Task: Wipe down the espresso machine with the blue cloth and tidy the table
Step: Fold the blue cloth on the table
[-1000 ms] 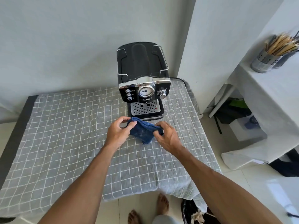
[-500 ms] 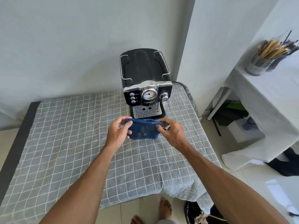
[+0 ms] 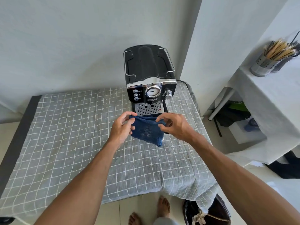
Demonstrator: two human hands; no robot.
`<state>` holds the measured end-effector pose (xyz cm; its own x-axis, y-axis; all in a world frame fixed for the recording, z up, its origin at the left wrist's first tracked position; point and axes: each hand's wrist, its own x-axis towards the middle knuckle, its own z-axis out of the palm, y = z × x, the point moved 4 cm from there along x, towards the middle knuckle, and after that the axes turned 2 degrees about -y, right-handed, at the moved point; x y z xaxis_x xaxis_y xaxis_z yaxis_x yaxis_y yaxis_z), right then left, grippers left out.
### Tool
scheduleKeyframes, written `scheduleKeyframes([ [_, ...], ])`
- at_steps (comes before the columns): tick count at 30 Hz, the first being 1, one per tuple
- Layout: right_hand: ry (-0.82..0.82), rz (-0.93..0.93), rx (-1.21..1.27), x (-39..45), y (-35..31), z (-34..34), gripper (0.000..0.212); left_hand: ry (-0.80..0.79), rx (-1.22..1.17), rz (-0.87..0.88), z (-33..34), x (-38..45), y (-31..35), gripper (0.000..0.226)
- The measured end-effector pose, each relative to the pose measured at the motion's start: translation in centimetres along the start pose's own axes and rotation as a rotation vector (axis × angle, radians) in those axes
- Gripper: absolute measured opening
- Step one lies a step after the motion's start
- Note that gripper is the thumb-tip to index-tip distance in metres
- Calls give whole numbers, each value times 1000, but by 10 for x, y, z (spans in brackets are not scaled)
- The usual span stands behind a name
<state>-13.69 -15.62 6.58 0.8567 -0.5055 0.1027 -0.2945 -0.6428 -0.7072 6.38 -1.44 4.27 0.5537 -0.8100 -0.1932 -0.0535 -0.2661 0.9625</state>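
Before the espresso machine: I see both my hands raised over the desk, sharing one cloth.
Espresso machine (image 3: 150, 82): black with chrome trim, upright at the far edge of the desk against the wall; round gauge, three buttons and a knob face me, with the perforated drip tray below.
Blue cloth (image 3: 146, 131): just in front of the machine's drip tray, stretched between my hands at its top edge; its lower corner hangs down on my right, towards the desk. I cannot tell whether that corner touches.
Left hand (image 3: 121, 127): grip clamped on the cloth's left top corner, thumb and fingertips pinching the fabric.
Right hand (image 3: 176, 126): grip clamped on the cloth's right top corner, thumb under, fingers curled over.
Desk (image 3: 65, 135): covered by a grey cloth with a white grid, draping over the near edge on the machine's side.
Utensil holder (image 3: 266, 64): well to the right of the machine, on a white shelf, full of sticks.
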Motion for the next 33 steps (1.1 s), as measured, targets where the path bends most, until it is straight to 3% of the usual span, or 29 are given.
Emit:
scheduleKeyframes([
  [7, -251, 147, -145, 13, 16, 1, 36, -25, 470, 213, -4, 2, 10, 31],
  [12, -318, 93, -259, 17, 23, 0, 15, -58, 669, 318, -1, 3, 15, 16],
  [16, -281, 49, -284, 17, 34, 6, 14, -97, 627, 288, 1, 4, 15, 14],
  [21, -325, 170, -35, 14, 43, 23, 6, -97, 546, 195, -1, 3, 13, 16],
  [27, -295, 151, -12, 16, 45, 30, 17, -112, 518, 130, -8, 7, 10, 23],
  [33, -371, 161, 2, 22, 45, 47, 21, -131, 484, 110, -9, 11, 10, 24],
])
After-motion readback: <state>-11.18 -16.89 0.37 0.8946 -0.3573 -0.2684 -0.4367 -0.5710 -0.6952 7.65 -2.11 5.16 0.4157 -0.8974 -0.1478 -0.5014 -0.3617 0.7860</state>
